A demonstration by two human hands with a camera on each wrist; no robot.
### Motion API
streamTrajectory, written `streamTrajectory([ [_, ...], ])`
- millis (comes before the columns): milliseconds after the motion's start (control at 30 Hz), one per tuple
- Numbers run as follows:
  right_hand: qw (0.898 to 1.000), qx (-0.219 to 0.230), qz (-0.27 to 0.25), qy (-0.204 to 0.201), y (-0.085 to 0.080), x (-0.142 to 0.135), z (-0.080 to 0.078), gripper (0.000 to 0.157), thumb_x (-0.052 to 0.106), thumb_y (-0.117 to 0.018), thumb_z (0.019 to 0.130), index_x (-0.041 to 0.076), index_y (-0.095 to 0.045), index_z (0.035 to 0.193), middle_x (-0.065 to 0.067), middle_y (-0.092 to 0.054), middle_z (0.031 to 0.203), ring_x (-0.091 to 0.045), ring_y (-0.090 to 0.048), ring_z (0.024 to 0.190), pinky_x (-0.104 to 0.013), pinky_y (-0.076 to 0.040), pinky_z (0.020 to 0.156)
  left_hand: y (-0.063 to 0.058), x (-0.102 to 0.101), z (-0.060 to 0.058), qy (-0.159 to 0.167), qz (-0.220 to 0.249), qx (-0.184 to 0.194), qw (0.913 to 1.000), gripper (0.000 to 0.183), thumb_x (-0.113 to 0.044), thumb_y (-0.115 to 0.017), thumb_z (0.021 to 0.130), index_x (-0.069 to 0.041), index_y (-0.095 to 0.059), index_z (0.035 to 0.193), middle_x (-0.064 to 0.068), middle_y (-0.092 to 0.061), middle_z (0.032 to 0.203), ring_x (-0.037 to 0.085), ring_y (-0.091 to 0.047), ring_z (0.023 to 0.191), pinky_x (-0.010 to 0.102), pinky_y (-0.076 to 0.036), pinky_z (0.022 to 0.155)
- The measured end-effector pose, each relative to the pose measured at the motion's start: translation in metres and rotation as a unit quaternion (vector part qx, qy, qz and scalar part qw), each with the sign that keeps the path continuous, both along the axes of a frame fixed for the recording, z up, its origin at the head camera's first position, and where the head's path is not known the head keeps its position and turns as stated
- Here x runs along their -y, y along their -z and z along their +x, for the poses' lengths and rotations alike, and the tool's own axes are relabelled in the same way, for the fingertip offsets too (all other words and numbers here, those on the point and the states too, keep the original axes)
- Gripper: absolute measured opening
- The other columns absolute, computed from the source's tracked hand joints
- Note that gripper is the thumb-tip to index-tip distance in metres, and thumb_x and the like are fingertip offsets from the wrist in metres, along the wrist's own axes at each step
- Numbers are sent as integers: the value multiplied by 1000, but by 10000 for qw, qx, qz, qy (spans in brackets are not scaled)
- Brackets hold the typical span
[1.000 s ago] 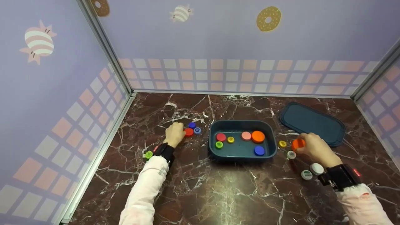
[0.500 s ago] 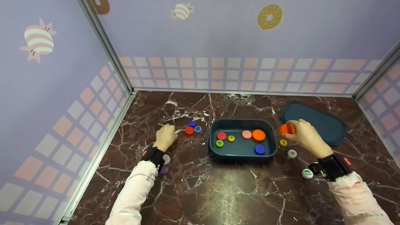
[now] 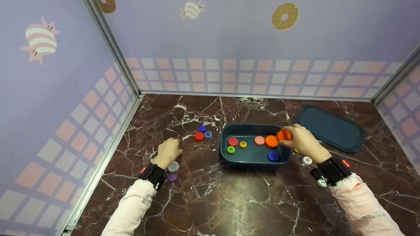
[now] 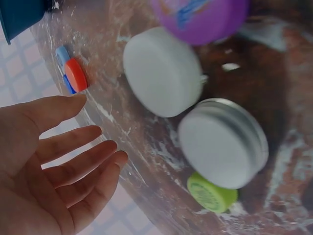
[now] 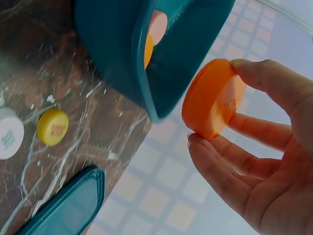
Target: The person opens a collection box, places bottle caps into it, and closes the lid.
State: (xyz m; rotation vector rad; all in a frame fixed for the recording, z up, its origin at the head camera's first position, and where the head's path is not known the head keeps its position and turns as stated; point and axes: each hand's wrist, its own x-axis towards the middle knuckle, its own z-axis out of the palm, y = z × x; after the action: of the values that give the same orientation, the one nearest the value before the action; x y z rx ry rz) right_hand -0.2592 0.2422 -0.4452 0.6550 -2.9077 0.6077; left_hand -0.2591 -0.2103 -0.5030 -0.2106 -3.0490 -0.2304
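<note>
My right hand (image 3: 303, 141) pinches an orange bottle cap (image 5: 215, 100) between thumb and fingers at the right rim of the dark teal box (image 3: 256, 164). Inside the box lie another orange cap (image 3: 271, 141), a pink cap (image 3: 259, 141), a red cap (image 3: 233, 141), a yellow cap (image 3: 243, 144), a green cap (image 3: 231, 149) and a blue cap (image 3: 273, 156). My left hand (image 3: 168, 152) holds nothing, its fingers loosely bent. Near it in the left wrist view are a white cap (image 4: 161, 71), a silver-edged white lid (image 4: 220, 144), a purple cap (image 4: 205, 17) and a lime cap (image 4: 210, 193).
A red cap (image 3: 199, 136) and two blue ones lie left of the box. The box's flat lid (image 3: 331, 127) rests at the back right. A yellow cap (image 5: 53, 127) and white caps, one of them a white cap (image 3: 307, 161), sit right of the box.
My right hand has lifted the orange cap off the table and carried it left to the box's rim. My left hand has drawn back toward the lower left, away from the red cap.
</note>
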Motion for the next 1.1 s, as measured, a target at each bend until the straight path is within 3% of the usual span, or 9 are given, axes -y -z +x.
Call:
streamTrajectory([
  [100, 9998, -41, -18, -177, 3, 8, -2, 40, 18, -74, 73, -5, -61, 103, -16, -51, 80, -25, -48, 62, -37, -41, 52, 2, 3, 9, 22, -25, 54, 10000, 19, -19, -72, 73, -4, -61, 76, 12, -58, 80, 33, -60, 71, 47, -48, 58],
  [267, 9992, -119, -37, -386, 5, 19, -5, 35, 17, -74, 72, -3, -62, 99, -14, -51, 79, -24, -48, 61, -36, -41, 52, 4, 9, 21, 79, -49, 20, 10000, 23, -21, -73, 73, -2, -62, 80, 12, -56, 80, 35, -59, 71, 48, -47, 58],
  [533, 9986, -93, 54, -510, 10, 30, -8, 34, 17, -75, 72, -3, -63, 96, -12, -52, 77, -24, -49, 62, -37, -42, 54, 9, 17, 37, 165, -22, -123, 9998, 24, -22, -74, 72, -3, -59, 76, 13, -56, 77, 35, -59, 70, 48, -47, 57],
  [833, 9971, -20, 172, -740, 19, 38, -13, 36, 16, -77, 68, -5, -63, 95, -12, -55, 75, -25, -52, 64, -39, -44, 55, 7, 22, 40, 241, 51, -456, 9987, 26, -23, -74, 73, -5, -55, 70, 9, -53, 72, 34, -58, 66, 45, -47, 55],
  [1100, 9953, 557, 337, -711, 26, 50, -16, 40, 19, -78, 68, -5, -61, 95, -11, -57, 77, -25, -53, 66, -38, -45, 59, 3, 19, 42, 320, -40, -653, 9973, 30, -26, -76, 71, -2, -57, 73, 10, -53, 72, 34, -59, 66, 46, -47, 56],
])
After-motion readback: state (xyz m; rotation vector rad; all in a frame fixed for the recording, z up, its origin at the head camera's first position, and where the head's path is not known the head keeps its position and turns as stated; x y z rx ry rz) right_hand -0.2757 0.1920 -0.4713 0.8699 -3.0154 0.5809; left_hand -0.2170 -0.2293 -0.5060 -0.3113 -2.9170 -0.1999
